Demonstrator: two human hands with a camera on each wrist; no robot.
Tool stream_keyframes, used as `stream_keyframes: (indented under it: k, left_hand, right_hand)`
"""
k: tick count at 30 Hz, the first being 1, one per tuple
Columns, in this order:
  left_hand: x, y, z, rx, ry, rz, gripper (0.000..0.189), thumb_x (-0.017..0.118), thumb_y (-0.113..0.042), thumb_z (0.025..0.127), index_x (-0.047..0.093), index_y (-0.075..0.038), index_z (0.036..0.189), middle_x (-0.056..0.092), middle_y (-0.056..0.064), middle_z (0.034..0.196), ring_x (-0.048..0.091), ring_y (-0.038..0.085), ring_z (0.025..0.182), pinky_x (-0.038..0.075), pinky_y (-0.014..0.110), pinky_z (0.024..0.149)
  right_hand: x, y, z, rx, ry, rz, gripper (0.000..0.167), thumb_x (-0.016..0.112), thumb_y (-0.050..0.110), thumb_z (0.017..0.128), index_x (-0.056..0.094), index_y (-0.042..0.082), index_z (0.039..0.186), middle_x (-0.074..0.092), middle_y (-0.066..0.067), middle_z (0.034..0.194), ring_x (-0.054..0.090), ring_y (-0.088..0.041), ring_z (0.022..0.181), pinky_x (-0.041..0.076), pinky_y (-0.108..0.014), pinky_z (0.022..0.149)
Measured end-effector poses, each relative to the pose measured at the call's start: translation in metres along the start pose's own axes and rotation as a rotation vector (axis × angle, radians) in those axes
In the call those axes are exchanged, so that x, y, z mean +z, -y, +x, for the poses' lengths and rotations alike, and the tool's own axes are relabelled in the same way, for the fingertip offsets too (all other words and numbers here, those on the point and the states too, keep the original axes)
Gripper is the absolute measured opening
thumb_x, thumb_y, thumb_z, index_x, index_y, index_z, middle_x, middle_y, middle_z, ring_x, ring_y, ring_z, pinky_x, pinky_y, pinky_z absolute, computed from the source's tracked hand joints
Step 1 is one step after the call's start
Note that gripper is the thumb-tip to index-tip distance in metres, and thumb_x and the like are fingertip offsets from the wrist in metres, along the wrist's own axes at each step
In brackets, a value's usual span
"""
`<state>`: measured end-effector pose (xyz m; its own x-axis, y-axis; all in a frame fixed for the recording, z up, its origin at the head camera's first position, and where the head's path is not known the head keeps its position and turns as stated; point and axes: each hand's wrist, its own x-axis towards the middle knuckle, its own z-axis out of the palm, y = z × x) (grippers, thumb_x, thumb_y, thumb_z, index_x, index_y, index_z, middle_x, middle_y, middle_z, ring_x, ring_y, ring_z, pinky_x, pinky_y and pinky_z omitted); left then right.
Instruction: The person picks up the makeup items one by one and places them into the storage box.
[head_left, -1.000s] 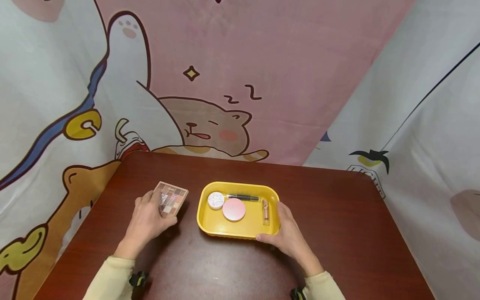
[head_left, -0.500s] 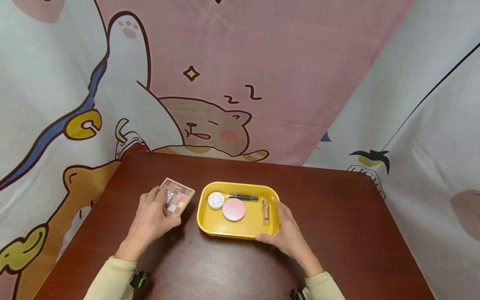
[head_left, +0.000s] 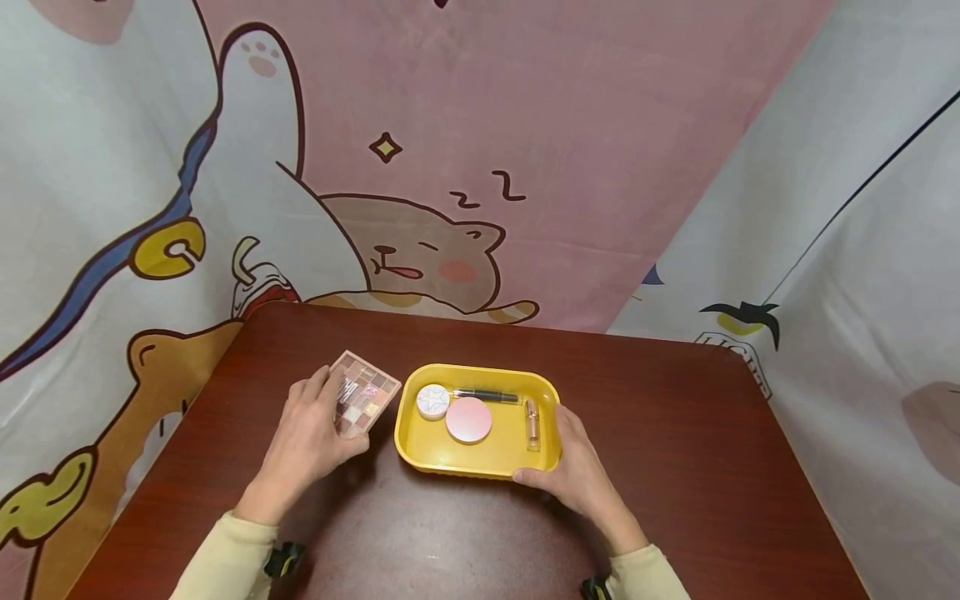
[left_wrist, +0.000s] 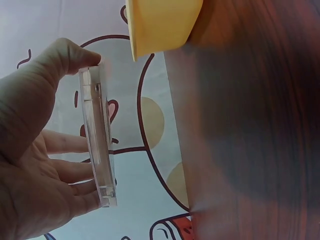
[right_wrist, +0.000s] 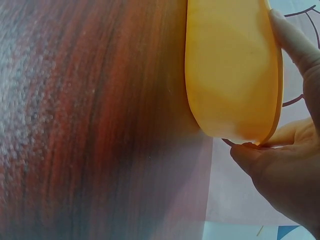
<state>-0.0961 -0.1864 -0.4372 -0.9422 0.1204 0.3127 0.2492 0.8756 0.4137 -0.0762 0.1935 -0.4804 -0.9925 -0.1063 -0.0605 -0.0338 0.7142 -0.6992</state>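
Observation:
My left hand point(head_left: 311, 433) grips an eyeshadow palette point(head_left: 365, 393) by its edges, thumb on the near edge and fingers on the far one. In the left wrist view the palette point(left_wrist: 98, 135) shows edge-on, held above the table. It hangs just left of a yellow tray point(head_left: 442, 457). My right hand point(head_left: 577, 467) holds the tray's right end, thumb at the near corner. Inside the tray lie a round white case with a star point(head_left: 432, 402), a pink round compact point(head_left: 468, 420), a dark slim pen-like tube point(head_left: 487, 396) and a lipstick point(head_left: 532, 425).
The tray stands on a dark red-brown wooden table point(head_left: 675, 417). A cartoon-printed cloth point(head_left: 585, 167) hangs behind the table and along both sides.
My left hand has carried the palette to the right and slightly away from me, closer to the tray's left end. The right hand and the tray have stayed in place.

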Motion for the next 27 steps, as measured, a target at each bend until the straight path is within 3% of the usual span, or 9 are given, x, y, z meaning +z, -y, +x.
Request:
stream_keyframes:
  k: [10, 27]
  left_hand:
    - [0.0, -0.01, 0.0, 0.066, -0.023, 0.005, 0.093, 0.09, -0.025, 0.061, 0.054, 0.012, 0.139, 0.052, 0.037, 0.14, 0.051, 0.051, 0.119, 0.046, 0.061, 0.1]
    - [0.006, -0.033, 0.007, 0.149, -0.006, 0.003, 0.099, 0.095, -0.031, 0.059, 0.054, 0.007, 0.141, 0.054, 0.031, 0.14, 0.053, 0.046, 0.12, 0.047, 0.056, 0.102]
  right_hand:
    - [-0.001, 0.0, 0.0, 0.012, 0.015, 0.019, 0.129, 0.097, 0.039, 0.068, 0.02, -0.004, 0.162, 0.027, -0.023, 0.164, 0.045, -0.038, 0.139, 0.041, -0.051, 0.112]
    - [-0.001, 0.001, -0.001, 0.009, 0.002, 0.016, 0.129, 0.097, 0.041, 0.068, 0.021, -0.005, 0.161, 0.028, -0.024, 0.163, 0.048, -0.038, 0.137, 0.043, -0.052, 0.111]
